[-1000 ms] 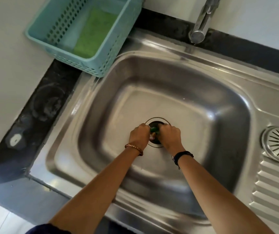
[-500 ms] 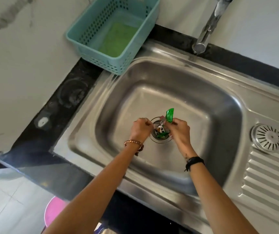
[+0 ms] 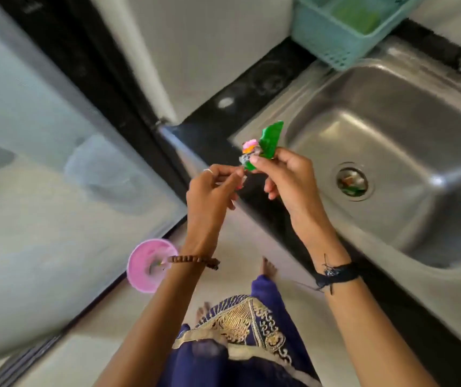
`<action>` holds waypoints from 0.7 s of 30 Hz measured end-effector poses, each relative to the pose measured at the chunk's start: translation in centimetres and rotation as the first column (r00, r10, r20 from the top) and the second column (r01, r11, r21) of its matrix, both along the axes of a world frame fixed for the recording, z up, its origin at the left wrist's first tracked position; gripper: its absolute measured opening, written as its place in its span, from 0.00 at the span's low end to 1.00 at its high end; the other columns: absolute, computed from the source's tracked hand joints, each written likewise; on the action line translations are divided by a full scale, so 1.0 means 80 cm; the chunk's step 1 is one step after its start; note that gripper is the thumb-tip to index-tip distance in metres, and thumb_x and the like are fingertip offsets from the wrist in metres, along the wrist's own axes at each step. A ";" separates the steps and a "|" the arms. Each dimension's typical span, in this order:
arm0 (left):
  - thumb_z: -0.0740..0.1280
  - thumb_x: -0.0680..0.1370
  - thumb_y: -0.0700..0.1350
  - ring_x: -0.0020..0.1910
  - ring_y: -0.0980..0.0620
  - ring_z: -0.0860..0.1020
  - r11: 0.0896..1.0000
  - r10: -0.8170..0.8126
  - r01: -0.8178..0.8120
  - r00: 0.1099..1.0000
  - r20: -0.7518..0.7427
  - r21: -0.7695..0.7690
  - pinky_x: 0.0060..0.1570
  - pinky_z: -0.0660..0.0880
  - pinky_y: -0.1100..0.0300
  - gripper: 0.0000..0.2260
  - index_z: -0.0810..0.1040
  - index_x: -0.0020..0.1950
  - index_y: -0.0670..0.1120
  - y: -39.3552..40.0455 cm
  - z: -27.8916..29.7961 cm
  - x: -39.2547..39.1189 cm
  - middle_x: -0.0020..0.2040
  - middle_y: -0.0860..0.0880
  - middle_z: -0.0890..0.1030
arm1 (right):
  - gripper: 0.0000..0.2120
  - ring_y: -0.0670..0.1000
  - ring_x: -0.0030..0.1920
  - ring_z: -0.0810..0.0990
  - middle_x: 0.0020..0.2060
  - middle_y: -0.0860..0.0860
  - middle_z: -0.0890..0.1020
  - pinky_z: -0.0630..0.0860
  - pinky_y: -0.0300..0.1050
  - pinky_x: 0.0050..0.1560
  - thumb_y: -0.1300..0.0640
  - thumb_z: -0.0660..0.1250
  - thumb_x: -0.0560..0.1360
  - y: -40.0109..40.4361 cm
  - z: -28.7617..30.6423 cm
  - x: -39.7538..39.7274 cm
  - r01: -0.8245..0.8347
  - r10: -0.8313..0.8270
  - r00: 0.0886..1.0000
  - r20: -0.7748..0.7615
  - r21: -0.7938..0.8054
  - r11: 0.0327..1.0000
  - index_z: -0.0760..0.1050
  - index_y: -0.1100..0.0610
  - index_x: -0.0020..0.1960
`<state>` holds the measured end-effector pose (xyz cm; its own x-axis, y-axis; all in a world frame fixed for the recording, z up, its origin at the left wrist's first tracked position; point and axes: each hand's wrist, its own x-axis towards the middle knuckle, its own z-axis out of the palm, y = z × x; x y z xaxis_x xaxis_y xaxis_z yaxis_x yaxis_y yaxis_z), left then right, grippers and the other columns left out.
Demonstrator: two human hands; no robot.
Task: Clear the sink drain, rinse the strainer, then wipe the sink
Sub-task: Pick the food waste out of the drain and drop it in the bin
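Debris: I am seeing a clump of wrapper scraps [image 3: 262, 146], green with a pink and orange bit, being held up in the air over the dark counter edge [image 3: 254, 196], left of the sink [image 3: 391, 129].
Right hand: my right hand [image 3: 287, 180] is pinching the green scraps between thumb and curled fingers.
Left hand: my left hand [image 3: 212, 191] is curling its fingers and pinching at the lower end of the same clump; how firmly, I cannot tell through the blur.
Drain: the drain opening [image 3: 352, 181] is sitting in the sink floor, well apart from both hands, with green and pale scraps lying inside it.
Basket: a teal basket [image 3: 332, 43] is standing at the sink's far corner, holding a green sponge [image 3: 357, 15].
Floor: a pink bin [image 3: 145, 269] is standing below my left wrist.
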<state>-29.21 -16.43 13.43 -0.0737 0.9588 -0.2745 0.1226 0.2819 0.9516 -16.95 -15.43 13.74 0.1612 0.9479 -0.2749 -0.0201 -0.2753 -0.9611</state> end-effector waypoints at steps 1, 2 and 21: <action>0.66 0.76 0.41 0.29 0.56 0.74 0.998 0.055 -0.055 0.998 -0.012 -0.009 0.28 0.71 0.66 0.04 0.79 0.41 0.45 -0.019 -0.004 -0.033 0.32 0.49 0.77 | 0.05 0.41 0.20 0.68 0.24 0.45 0.77 0.65 0.32 0.21 0.59 0.68 0.73 -0.009 -0.006 -0.034 -0.065 0.065 0.998 0.004 -0.022 0.998 0.79 0.52 0.40; 0.67 0.75 0.41 0.30 0.55 0.74 0.994 0.105 -0.106 0.994 -0.024 -0.027 0.29 0.72 0.66 0.04 0.79 0.41 0.44 -0.035 -0.010 -0.059 0.32 0.49 0.77 | 0.06 0.40 0.20 0.67 0.24 0.45 0.77 0.65 0.31 0.20 0.59 0.68 0.73 -0.015 -0.014 -0.060 -0.121 0.122 0.993 0.006 -0.045 0.992 0.79 0.51 0.39; 0.66 0.73 0.33 0.33 0.46 0.80 0.627 0.618 -0.598 0.772 -0.150 -0.499 0.51 0.79 0.48 0.06 0.80 0.46 0.31 -0.213 -0.315 -0.328 0.32 0.42 0.81 | 0.09 0.55 0.41 0.83 0.42 0.60 0.84 0.81 0.51 0.49 0.63 0.72 0.70 -0.089 -0.331 -0.356 -0.656 0.831 0.491 0.262 -0.516 0.550 0.82 0.65 0.49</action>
<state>-55.43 -33.43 -11.79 -0.5715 0.4252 -0.7019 -0.2782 0.7043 0.6531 -45.47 -22.57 -12.78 -0.3850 0.6331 -0.6715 0.7215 -0.2472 -0.6468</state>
